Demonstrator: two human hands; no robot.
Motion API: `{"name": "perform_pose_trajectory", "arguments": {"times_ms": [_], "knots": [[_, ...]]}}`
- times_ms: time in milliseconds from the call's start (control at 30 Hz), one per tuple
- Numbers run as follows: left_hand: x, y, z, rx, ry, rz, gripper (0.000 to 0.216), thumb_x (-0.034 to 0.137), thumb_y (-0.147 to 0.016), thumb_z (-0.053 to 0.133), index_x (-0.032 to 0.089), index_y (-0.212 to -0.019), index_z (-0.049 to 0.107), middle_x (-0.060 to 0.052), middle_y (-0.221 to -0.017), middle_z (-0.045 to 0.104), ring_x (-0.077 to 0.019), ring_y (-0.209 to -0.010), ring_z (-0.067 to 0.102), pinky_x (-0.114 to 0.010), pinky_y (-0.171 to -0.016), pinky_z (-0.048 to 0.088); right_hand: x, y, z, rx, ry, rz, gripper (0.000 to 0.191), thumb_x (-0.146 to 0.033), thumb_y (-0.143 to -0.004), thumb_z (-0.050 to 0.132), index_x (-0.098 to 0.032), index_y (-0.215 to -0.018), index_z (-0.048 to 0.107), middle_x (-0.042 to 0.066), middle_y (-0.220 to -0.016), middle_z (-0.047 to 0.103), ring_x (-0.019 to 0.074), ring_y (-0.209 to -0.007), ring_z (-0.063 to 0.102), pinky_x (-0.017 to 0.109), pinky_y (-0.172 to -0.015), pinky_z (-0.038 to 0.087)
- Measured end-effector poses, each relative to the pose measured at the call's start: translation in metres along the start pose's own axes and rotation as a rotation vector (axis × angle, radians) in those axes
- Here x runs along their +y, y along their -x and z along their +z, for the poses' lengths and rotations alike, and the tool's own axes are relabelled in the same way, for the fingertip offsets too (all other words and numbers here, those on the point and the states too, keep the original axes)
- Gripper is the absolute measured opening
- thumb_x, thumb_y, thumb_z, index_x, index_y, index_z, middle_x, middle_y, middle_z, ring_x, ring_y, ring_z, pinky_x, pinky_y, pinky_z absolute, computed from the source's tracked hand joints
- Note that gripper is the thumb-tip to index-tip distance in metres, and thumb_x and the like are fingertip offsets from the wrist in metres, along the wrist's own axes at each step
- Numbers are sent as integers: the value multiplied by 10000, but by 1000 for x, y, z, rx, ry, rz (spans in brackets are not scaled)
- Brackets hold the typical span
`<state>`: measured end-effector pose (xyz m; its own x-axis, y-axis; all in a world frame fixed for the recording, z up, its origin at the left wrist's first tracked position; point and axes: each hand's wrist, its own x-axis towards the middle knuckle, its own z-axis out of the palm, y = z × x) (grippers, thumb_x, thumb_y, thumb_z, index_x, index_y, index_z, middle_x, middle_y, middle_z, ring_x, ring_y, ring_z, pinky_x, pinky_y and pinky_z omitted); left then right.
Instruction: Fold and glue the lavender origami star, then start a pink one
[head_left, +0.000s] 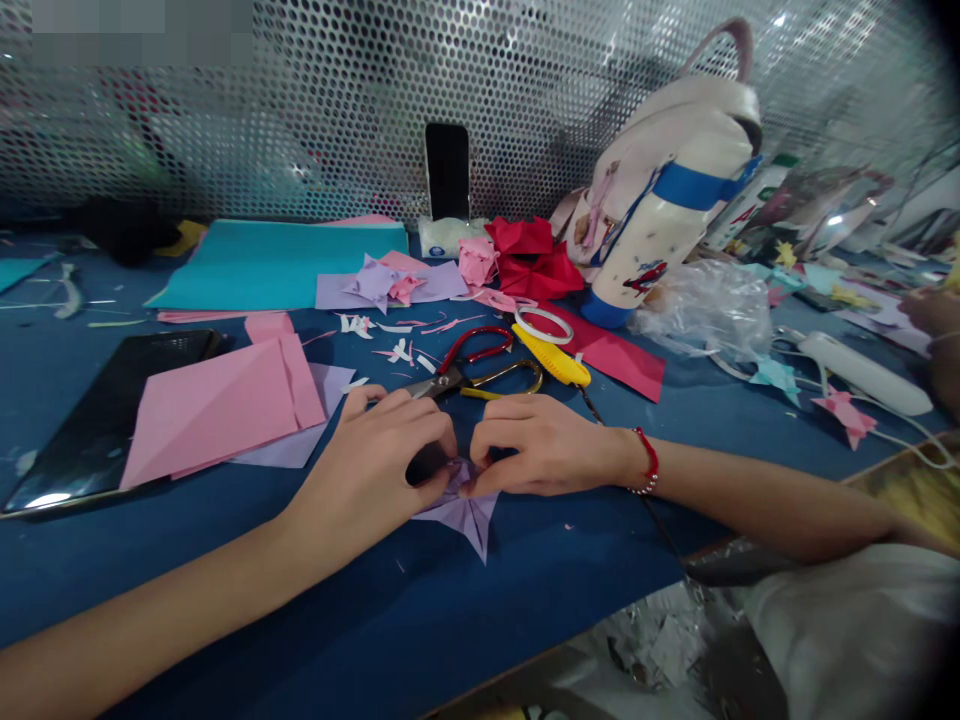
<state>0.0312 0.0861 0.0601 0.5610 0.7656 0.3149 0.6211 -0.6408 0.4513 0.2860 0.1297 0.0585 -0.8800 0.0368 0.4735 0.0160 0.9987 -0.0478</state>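
Both of my hands meet over a piece of folded purple paper [469,515] on the blue table, its pointed corners spreading toward me. My left hand [382,445] pinches the paper's left side between thumb and fingers. From the right, my right hand [536,445], with a red beaded bracelet [646,462] at the wrist, pinches the other side. The fingers hide the paper's upper part. Just beyond my hands lie scissors [450,378] with red and yellow-gold handles, and a yellow cutter [551,355] beside them.
Pink paper sheets [225,405] overlap a dark tablet-like device [97,420] at left. Behind are blue-green paper [277,265], red folded paper [536,265] and an upright phone [448,170]. A white bottle [652,245] leans by a backpack [675,125]. Another person's hand [930,310] shows at far right.
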Motion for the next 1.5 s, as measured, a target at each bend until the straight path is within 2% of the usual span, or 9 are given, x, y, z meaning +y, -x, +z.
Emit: {"name": "perform_pose_trajectory", "arguments": {"times_ms": [200, 400, 700, 900, 1133, 1367, 1500], "knots": [[-2, 1, -2, 15, -5, 30, 96, 191, -936, 638, 270, -889, 667, 69, -885, 728, -214, -860, 617, -418, -903, 275, -1, 1, -1, -23, 14, 0, 211, -241, -1147, 617, -252, -1041, 800, 19, -989, 655, 170, -874, 499, 302, -774, 400], [-4, 2, 0, 43, -16, 58, 133, 200, -984, 657, 267, -871, 673, 65, -900, 750, -214, -868, 626, -427, -931, 282, -2, 0, -3, -11, 16, -9, 283, -232, -1171, 557, -243, -1033, 803, 21, -981, 681, 169, -856, 501, 308, -771, 404], [-3, 3, 2, 60, -9, 67, 130, 156, -939, 702, 261, -868, 672, 61, -908, 745, -214, -875, 625, -427, -929, 287, -2, 1, -2, -39, 29, 2, 250, -236, -1165, 577, -254, -1045, 796, 18, -991, 669, 167, -866, 495, 311, -763, 403], [-6, 4, 1, 75, 43, 64, 195, 163, -978, 682, 262, -809, 678, 73, -902, 752, -198, -859, 620, -422, -916, 293, -2, 1, -3, -22, 23, -6, 211, -227, -1146, 614, -236, -1040, 796, 19, -988, 674, 168, -861, 493, 307, -758, 402], [-6, 3, 1, 94, 125, 55, 97, 265, -1004, 779, 329, -931, 771, 120, -1016, 797, -169, -894, 657, -403, -885, 299, -2, 2, -3, -73, 25, 6, 253, -238, -1169, 567, -254, -1092, 808, 29, -1019, 684, 162, -880, 528, 300, -784, 426], [1, 3, 0, 123, 77, 68, 104, 255, -1012, 751, 312, -926, 766, 97, -1002, 811, -189, -879, 621, -414, -871, 298, -2, 1, -1, -24, 3, 6, 278, -268, -1178, 560, -250, -1052, 807, 25, -1004, 707, 161, -865, 536, 305, -777, 428], [5, 1, 1, 117, 41, 49, 86, 283, -985, 757, 293, -901, 747, 77, -965, 818, -199, -858, 616, -423, -855, 305, -3, 1, -2, -31, 19, -6, 225, -249, -1153, 610, -237, -1026, 796, 27, -1017, 692, 165, -881, 527, 307, -778, 410]]}}
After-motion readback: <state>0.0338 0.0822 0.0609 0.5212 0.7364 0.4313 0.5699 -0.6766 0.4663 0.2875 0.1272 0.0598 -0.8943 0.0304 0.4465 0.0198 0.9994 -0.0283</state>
